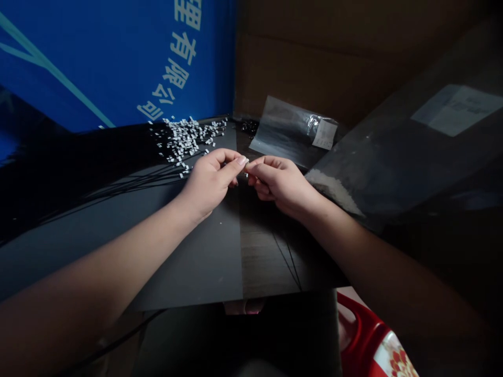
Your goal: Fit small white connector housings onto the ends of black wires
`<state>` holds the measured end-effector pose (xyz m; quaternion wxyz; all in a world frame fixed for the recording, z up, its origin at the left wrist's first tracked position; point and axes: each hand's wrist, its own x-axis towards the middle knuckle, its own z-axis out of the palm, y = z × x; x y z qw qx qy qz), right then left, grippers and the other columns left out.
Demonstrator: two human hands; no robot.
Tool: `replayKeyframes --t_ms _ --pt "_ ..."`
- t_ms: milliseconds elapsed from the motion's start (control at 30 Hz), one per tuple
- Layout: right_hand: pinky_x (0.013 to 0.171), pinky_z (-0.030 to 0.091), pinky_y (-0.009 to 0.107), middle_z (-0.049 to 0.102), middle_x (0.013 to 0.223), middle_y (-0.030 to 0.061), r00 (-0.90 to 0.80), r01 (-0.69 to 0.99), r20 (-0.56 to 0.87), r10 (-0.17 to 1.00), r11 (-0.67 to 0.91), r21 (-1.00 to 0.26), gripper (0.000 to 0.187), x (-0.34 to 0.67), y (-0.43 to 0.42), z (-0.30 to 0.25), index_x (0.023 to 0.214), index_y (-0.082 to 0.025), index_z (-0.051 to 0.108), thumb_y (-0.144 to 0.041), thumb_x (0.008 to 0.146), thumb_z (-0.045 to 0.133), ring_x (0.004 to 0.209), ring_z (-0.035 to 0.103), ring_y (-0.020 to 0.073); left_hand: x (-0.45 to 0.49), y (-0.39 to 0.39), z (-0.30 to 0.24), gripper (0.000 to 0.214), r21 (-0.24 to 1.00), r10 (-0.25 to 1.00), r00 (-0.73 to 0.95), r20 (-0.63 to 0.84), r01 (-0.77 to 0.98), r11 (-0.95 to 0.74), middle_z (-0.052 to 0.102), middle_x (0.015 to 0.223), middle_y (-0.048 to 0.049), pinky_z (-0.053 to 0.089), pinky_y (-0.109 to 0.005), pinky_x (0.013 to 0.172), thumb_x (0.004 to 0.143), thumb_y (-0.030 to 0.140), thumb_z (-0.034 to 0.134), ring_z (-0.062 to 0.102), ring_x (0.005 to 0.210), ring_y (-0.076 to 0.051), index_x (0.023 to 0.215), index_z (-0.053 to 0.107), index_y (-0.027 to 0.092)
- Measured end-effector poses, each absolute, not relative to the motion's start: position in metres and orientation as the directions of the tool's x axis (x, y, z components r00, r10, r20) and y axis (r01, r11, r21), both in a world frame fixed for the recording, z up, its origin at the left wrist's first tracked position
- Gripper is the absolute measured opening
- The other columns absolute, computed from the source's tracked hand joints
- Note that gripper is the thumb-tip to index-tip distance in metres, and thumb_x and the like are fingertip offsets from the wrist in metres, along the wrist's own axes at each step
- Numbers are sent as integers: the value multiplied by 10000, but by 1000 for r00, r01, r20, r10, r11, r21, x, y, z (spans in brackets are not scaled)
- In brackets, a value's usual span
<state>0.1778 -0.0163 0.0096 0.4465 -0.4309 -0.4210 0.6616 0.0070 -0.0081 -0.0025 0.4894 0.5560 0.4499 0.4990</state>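
Note:
My left hand (214,178) and my right hand (277,180) meet fingertip to fingertip above the table. Each is closed in a pinch. A small white piece (247,162), seemingly a connector, shows between the thumb tips; most of it is hidden by fingers. Thin black wires (290,256) lie on the dark wood below my right hand, and whether they lead up into it I cannot tell. Behind my left hand is a heap of white connectors (183,137) on the ends of a large bundle of black wires (78,162).
A clear plastic bag with a label (288,128) lies behind my right hand. Farther right, a large clear bag (393,157) holds small white pieces (332,188). A blue printed panel (98,47) and a brown cardboard wall (334,57) stand behind. Below the table edge is a red object (363,335).

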Motion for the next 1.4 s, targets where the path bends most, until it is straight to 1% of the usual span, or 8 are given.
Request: replayKeyframes --t_ms 200,500,700,833,1100,1233,1333,1400 --pt "387 251 172 600 596 -24 -220 -226 -190 957 -239 -944 243 177 -17 9 712 -161 642 -193 923 758 431 377 40 7 -8 -2 156 993 989 98 115 22 -117 708 799 -11 478 -287 681 917 333 827 579 682 -132 875 759 198" --pt "397 250 177 592 600 -32 -219 -230 -183 958 -233 -945 252 176 -17 9 717 -172 633 -232 881 816 446 378 41 7 -9 -1 163 991 987 94 127 38 -131 733 825 -21 499 -287 692 906 343 842 583 690 -137 869 772 200" --pt "400 244 179 595 610 -29 -214 -231 -179 960 -228 -946 242 176 -17 7 716 -173 633 -212 900 784 445 377 40 6 -9 -2 132 988 986 91 139 60 -144 739 827 -23 498 -288 689 913 306 830 587 689 -136 867 777 194" --pt "401 244 181 599 616 -23 -212 -235 -171 962 -220 -947 231 176 -17 6 725 -169 637 -191 927 746 443 379 44 6 -9 -2 138 985 985 95 147 79 -154 748 837 -23 509 -288 702 913 319 834 600 698 -139 870 780 199" --pt "400 250 182 593 607 -24 -205 -228 -163 965 -209 -951 229 176 -18 6 731 -169 643 -183 943 727 438 367 44 6 -9 -2 116 980 982 96 163 98 -172 758 842 -26 515 -280 688 910 290 819 605 692 -135 862 779 191" --pt "406 253 183 588 602 -28 -201 -216 -172 964 -214 -953 228 176 -17 4 728 -171 641 -205 912 771 445 373 44 8 -10 -1 133 980 983 94 157 108 -167 747 820 -20 512 -275 678 907 302 813 608 683 -130 861 773 184" --pt "407 253 187 564 585 -43 -215 -201 -175 961 -219 -955 253 176 -17 2 728 -176 641 -262 875 828 448 365 43 8 -10 1 137 984 989 78 123 122 -132 721 777 -8 507 -272 672 893 297 804 607 680 -131 832 758 183" --pt "411 263 194 578 599 -43 -214 -171 -167 963 -205 -964 260 177 -16 1 747 -177 651 -298 857 854 456 372 45 6 -9 2 145 985 992 74 104 127 -112 698 746 1 503 -272 668 883 290 797 603 669 -128 803 745 182"
